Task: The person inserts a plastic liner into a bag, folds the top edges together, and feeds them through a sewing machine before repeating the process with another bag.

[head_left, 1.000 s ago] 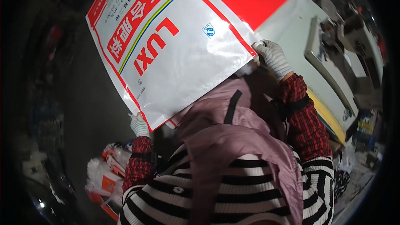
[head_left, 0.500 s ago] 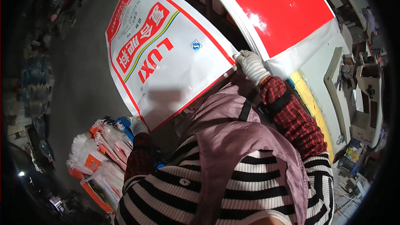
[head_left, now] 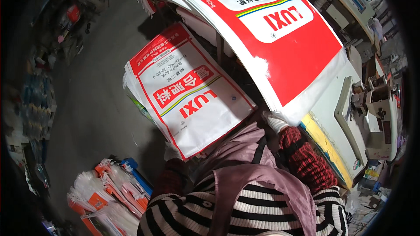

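A flat white woven sack (head_left: 197,124) with red borders and print lies on a low pile of sacks in front of me. My left hand (head_left: 172,152), in a pale glove, is closed at the sack's near left corner; its fingertips are partly hidden. At the lower edge of a stack of red-and-white sacks (head_left: 302,67) on the right is my right hand (head_left: 275,122), also gloved. It is just apart from the white sack's right corner, and its fingers are too unclear to tell whether they grip anything.
Bundled clear and orange bags (head_left: 109,192) stand on the floor at the lower left. To the right is a worktable with a yellow edge (head_left: 328,146), carrying a pale sewing-machine-like device (head_left: 380,113). Grey floor (head_left: 100,87) runs along the left.
The white sack, held up by both hands before, has come down flat onto the pile. My right hand has left its corner and dropped lower, beside the red stack.
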The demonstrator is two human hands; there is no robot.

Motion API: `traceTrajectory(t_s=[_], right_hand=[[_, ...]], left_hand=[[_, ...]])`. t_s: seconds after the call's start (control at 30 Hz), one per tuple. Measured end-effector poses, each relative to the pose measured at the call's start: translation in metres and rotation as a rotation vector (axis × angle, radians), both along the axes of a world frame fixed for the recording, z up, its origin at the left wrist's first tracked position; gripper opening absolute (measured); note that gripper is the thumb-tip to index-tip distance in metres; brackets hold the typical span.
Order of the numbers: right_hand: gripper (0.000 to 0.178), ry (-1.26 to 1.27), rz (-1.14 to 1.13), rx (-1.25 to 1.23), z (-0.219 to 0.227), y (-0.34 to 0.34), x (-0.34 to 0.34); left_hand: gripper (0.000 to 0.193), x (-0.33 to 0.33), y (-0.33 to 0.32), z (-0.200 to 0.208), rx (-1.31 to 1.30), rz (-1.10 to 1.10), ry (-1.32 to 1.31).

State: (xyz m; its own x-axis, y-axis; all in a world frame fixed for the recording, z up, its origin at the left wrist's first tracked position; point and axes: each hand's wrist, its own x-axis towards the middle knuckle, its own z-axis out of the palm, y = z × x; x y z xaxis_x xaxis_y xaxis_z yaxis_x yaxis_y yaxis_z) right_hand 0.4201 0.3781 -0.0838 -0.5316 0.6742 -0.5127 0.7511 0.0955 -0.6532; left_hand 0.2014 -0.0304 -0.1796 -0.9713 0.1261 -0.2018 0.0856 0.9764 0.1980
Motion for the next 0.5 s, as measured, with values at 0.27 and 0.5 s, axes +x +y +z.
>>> traceTrajectory(t_s=[0.27,0.5], right_hand=[[0.017,0.371,-0.203,-0.358,0.020,-0.025,0.003],[0.014,0.402,0.028,-0.091,0.043,-0.017,0.055]], left_hand=[[0.046,0.003,-0.009,-0.046,-0.222,-0.160,-0.524],[0.051,-0.044,0.020,-0.004,-0.831,-0.806,-0.643]])
